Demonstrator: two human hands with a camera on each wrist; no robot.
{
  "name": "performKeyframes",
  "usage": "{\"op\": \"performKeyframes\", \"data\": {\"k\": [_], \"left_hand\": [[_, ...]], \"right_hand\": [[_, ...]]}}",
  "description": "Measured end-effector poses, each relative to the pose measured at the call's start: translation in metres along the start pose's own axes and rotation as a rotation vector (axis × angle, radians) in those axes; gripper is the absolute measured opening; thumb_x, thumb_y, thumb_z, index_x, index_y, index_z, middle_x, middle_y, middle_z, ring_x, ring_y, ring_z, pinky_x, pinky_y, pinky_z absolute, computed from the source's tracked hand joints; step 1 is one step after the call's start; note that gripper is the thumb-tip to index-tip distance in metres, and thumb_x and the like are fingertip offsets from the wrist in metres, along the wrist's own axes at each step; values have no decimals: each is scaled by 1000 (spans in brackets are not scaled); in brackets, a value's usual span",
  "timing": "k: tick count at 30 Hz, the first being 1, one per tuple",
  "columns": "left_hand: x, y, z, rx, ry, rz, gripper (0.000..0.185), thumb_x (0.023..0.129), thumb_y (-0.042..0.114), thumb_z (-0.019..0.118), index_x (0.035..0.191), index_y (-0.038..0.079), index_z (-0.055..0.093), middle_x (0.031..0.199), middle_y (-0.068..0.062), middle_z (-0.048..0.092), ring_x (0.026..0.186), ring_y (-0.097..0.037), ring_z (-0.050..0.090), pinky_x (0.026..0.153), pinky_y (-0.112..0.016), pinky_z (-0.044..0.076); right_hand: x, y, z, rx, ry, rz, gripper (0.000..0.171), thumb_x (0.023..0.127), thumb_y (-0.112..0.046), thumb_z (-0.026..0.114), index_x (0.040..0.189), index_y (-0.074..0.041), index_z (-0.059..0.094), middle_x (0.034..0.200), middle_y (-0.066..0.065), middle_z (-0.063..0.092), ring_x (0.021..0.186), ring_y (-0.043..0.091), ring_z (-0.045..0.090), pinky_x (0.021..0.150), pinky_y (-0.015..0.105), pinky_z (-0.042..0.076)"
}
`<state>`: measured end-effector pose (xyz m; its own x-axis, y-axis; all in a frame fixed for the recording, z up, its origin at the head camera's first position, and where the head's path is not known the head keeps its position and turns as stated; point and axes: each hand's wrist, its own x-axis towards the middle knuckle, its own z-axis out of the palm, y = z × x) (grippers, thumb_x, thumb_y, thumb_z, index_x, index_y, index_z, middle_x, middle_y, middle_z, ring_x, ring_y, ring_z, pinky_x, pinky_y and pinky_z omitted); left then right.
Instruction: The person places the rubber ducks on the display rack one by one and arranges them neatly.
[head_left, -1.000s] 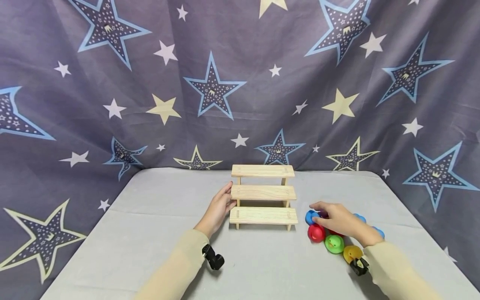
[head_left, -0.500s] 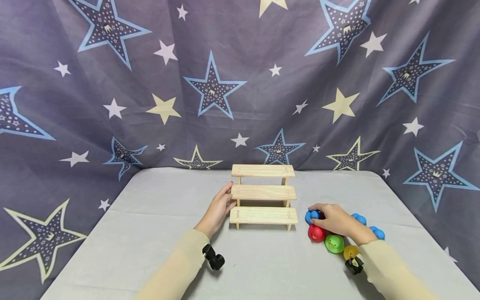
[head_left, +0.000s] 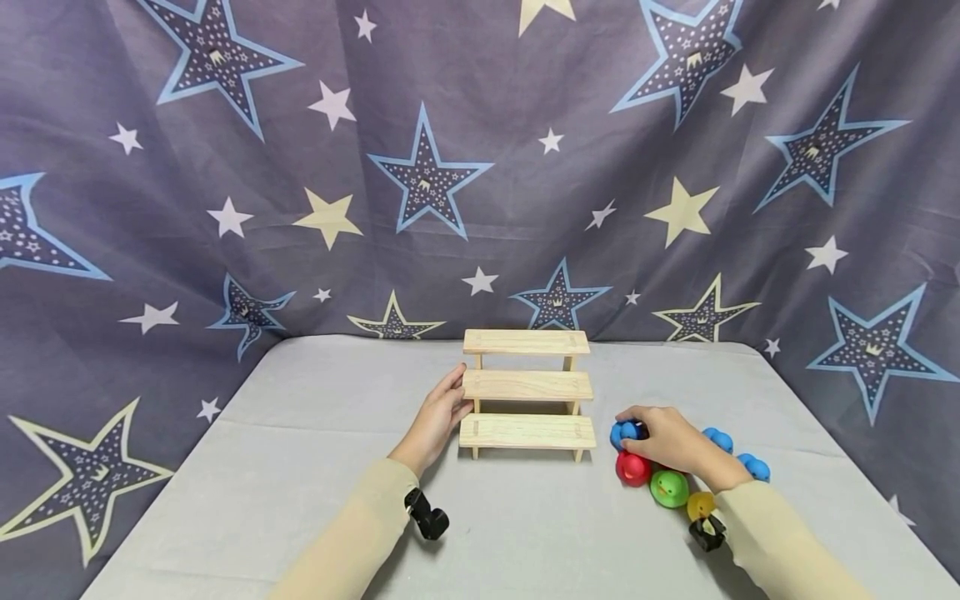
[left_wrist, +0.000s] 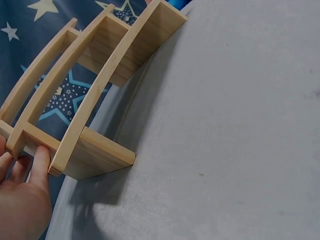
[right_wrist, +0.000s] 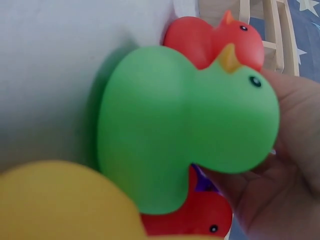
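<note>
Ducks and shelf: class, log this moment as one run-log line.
left hand: rests on shelf side | right hand: on blue duck, grip unclear | red duck, green duck, yellow duck: on table

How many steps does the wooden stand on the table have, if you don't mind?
3: top step at the back, middle step beside the left hand, bottom step nearest the front.

- The ducks under the right hand (head_left: 671, 442) are largely covered, beside the wooden step shelf (head_left: 527, 392); its grip cannot be made out.
- A purple thing (right_wrist: 204, 182) is glimpsed behind the green duck (right_wrist: 185, 125), too hidden to identify.
- The yellow duck (right_wrist: 60, 202) is cut off by the frame's edge.
</note>
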<state>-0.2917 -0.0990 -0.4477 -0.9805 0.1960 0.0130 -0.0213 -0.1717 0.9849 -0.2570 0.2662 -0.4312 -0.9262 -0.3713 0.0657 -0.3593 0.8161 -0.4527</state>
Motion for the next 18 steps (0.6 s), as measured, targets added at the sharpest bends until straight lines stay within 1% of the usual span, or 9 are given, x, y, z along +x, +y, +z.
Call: {"op": "performKeyframes", "data": {"k": [7,13,18], "left_hand": [[-1,1,1,-1,-1,-7,54,106,7,33,159,3,21,162,-21,19,146,-36,28,119,-44,31],[0,1,1,-10,7,-22,54,106,7,33,159,4,22,162,-20,20,146,-34,28,119,-43,32],[1,1,0,-10,-1,-17,54,106,7,33,159,4,21,162,-20,20,146,-35,27,119,-44,31]], "right_hand": [[1,0,-1,3,5,4,38,87,-18,76,119,2,68,113,17,69,96,26,64,88,52,57],[2,-1,-5,7,8,1,39,88,-17,75,120,3,68,115,19,68,100,30,65,90,55,56],[1,-5,-13,4,36,-30,40,87,-17,75,121,4,67,114,21,68,98,31,66,87,54,58]]}}
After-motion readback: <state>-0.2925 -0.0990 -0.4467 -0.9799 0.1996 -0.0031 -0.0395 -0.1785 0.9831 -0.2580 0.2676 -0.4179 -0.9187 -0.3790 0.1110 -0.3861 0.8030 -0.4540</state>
